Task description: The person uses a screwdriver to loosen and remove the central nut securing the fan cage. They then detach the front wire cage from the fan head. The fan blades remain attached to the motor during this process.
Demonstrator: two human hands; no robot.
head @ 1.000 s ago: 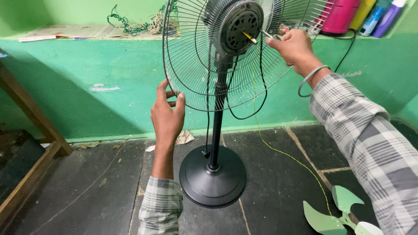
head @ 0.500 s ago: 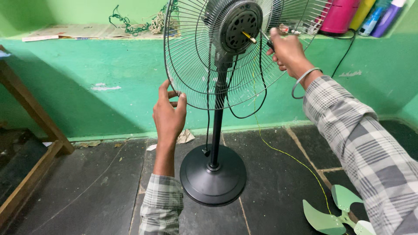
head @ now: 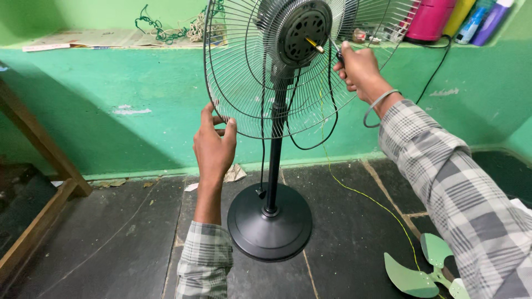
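Grey-and-white plaid shirt sleeves point(head: 460, 182) on both arms; a thin bangle point(head: 377, 105) circles the right wrist.

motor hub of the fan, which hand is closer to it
Right. The right hand is closed around a small tool just beside the motor hub. The left hand is lower and off to the side, gripping the bottom rim of the wire guard.

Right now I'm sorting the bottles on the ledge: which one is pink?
The pink bottle is the widest and leftmost of the group, just right of the fan guard; the yellow bottle and the blue ones stand further right.
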